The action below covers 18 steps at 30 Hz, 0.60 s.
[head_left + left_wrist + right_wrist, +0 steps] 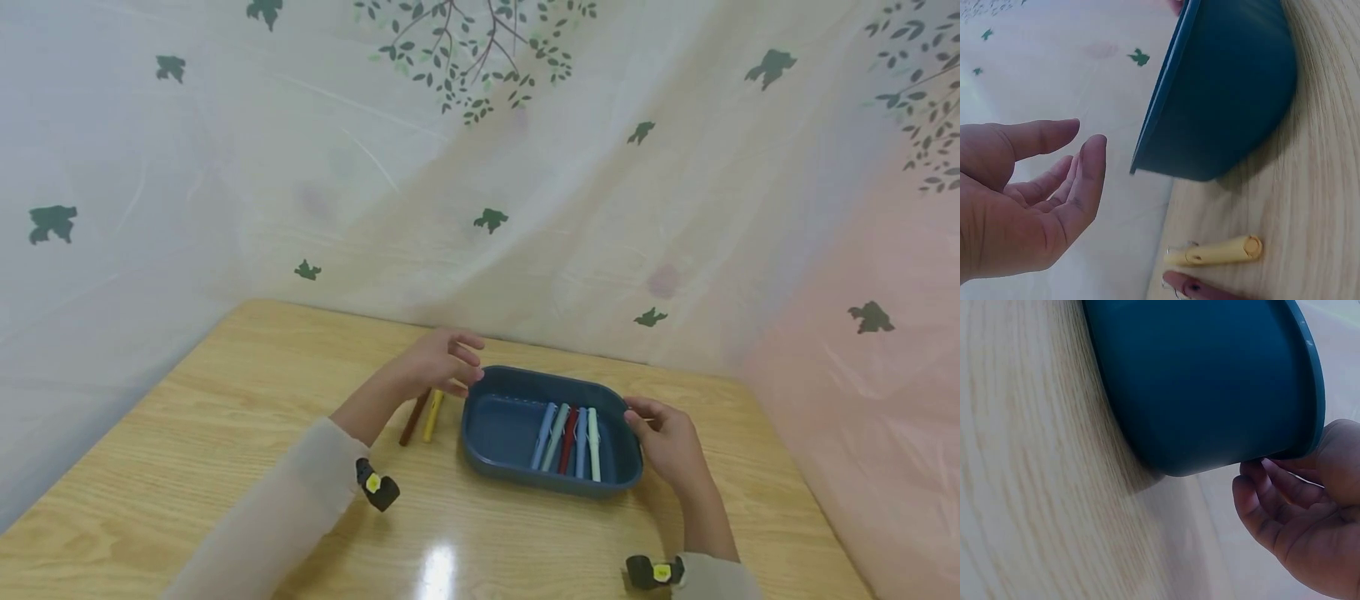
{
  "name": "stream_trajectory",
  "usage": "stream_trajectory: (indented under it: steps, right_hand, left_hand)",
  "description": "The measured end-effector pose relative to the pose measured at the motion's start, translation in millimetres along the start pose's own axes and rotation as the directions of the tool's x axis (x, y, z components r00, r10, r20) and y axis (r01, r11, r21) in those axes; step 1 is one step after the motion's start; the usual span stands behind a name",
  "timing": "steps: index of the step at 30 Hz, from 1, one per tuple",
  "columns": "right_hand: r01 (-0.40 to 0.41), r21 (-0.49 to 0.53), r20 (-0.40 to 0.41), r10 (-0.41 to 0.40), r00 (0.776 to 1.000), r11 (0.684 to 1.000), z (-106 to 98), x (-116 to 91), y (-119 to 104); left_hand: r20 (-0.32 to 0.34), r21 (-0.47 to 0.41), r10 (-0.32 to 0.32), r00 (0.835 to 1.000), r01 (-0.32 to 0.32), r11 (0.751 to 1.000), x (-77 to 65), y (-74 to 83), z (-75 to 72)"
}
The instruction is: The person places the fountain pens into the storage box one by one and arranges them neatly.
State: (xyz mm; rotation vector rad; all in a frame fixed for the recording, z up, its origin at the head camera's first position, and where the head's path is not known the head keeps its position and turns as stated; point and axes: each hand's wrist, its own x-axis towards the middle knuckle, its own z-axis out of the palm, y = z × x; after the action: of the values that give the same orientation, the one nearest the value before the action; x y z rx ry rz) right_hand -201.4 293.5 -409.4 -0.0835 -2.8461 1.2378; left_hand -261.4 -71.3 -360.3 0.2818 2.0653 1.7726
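Observation:
A dark blue rectangular tub [498, 425] with rounded corners stands on the table. Several pens [567, 442] with wire clips lie side by side in its right half, in blue, grey-green, red and pale green. Just off the tub's left end is my left hand [438, 362], fingers loosely bent and holding nothing; the left wrist view shows a gap between it and the rim. My right hand [667, 437] grips the rim at the right end, fingertips [1249, 487] under the lip. Its thumb is partly hidden in the right wrist view.
Left of the tub, a yellow pen [432, 417] and a brownish-red pen [414, 419] lie on the wooden table [187, 433], below my left hand. A pale curtain [360, 192] with leaf prints hangs behind the table and along both sides.

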Motion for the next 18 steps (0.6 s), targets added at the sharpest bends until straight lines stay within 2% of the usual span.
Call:
stream_trajectory:
  steps: [8, 18]
  right_hand:
    - [-0.018, 0.011, 0.015, 0.018, 1.0, 1.0, -1, 1, 1]
    - [-0.016, 0.01, 0.012, 0.016, 1.0, 1.0, 0, 0, 0]
  left_hand:
    - [-0.04, -0.004, -0.002, 0.999, 0.002, 1.0, -7.2, -16.5, -17.1]
    - [-0.091, -0.05, -0.019, 0.996, 0.015, 0.999, -14.5, -31.5, -27.4]
